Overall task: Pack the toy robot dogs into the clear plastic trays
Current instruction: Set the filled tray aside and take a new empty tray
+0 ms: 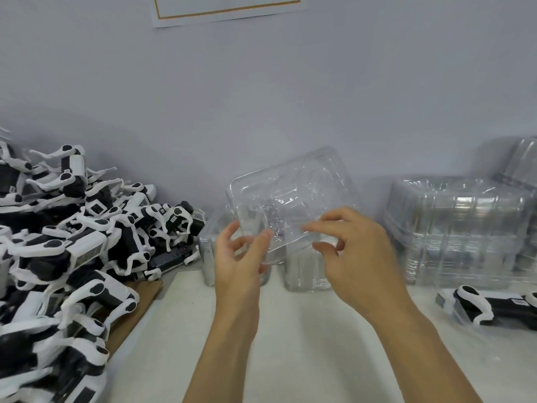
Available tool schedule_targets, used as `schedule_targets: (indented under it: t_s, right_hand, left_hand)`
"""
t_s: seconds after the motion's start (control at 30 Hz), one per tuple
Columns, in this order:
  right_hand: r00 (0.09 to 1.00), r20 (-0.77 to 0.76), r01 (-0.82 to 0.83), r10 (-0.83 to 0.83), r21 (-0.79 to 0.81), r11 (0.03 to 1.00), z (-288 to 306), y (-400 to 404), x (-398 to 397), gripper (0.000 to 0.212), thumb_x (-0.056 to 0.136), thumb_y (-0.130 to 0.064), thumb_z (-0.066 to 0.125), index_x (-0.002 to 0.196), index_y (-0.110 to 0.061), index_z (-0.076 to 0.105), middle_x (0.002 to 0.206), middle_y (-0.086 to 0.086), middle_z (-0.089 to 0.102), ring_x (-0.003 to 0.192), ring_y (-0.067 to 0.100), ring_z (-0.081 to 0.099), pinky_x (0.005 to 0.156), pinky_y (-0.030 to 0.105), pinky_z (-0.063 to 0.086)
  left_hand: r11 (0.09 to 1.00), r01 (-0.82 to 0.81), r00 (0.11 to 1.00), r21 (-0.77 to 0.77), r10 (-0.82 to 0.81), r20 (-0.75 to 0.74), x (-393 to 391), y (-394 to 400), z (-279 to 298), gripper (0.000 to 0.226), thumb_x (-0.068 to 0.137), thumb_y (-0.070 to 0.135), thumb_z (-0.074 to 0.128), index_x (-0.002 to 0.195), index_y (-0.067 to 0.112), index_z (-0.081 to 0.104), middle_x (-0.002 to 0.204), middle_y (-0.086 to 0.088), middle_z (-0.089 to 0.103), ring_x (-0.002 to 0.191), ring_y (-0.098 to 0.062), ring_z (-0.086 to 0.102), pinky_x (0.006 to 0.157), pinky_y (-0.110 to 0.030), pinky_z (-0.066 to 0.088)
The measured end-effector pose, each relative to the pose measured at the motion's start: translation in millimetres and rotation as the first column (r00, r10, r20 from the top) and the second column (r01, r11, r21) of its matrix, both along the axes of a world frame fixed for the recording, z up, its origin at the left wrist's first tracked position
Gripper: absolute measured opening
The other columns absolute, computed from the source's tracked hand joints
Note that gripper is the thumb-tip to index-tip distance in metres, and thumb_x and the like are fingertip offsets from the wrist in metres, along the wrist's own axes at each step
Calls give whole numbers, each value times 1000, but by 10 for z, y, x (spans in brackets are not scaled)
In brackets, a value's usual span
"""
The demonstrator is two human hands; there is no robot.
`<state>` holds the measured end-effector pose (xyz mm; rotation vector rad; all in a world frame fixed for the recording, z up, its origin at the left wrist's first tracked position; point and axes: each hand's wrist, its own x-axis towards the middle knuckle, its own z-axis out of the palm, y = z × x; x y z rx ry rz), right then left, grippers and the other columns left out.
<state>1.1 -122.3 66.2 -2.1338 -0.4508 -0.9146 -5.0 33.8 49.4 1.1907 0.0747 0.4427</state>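
Both hands are up in front of the wall, above the worktop (305,330). The left hand (241,257) pinches the near edge of a clear tray (287,196) with thumb and fingers. The right hand (351,245) pinches the same edge just beside it. The tray is see-through, empty and tilted. A pile of toy dogs (66,237) lies at the left.

Two hands (241,257), one lifted tray (290,199)

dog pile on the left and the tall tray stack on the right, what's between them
In the head view: both hands, left and right, holding a clear tray above two short tray stacks.
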Motion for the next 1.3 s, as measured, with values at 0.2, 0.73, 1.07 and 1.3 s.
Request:
schedule_targets:
  t_s: [0.2, 0.73, 1.07, 1.3]
  right_hand:
    - [995, 91, -74, 46, 328, 942, 70, 15, -48, 44, 85, 5, 58, 105, -31, 74, 103, -16, 62, 75, 14, 58, 65, 16, 45]
    - [856, -449, 92, 255, 618, 781, 77, -231, 15, 70, 89, -46, 66, 148, -46, 28, 138, -10, 46, 127, 21, 52, 105, 41, 38]
    - [772, -581, 125, 259, 538, 833, 46, -268, 3, 50, 78, -56, 73, 121, -35, 59, 101, -4, 67, 75, 13, 62, 67, 32, 51]
    - [443, -858, 68, 260, 322, 944, 13, -308, -88, 44, 82, -53, 71, 115, -26, 62, 97, 8, 64, 73, 19, 62, 68, 36, 61]
  left_hand:
    - [994, -8, 999, -107, 12, 41, 45, 203, -57, 52, 82, 17, 78, 130, 21, 57, 88, 9, 59, 66, -2, 64, 73, -33, 54]
    - [960, 274, 958, -50, -269, 96, -8, 365, -88, 76, 49, 18, 90, 120, 23, 63, 84, 9, 59, 72, -9, 67, 79, -47, 57]
    - [996, 40, 997, -82, -46, -68, -8, 380, -50, 34, 91, 46, 62, 108, 18, 69, 99, -1, 66, 81, -17, 58, 68, -33, 48]
    - [904, -328, 933, -275, 265, -242, 9, 637, -72, 11, 91, 18, 59, 91, 16, 70, 95, -3, 66, 86, -20, 62, 73, -32, 52]
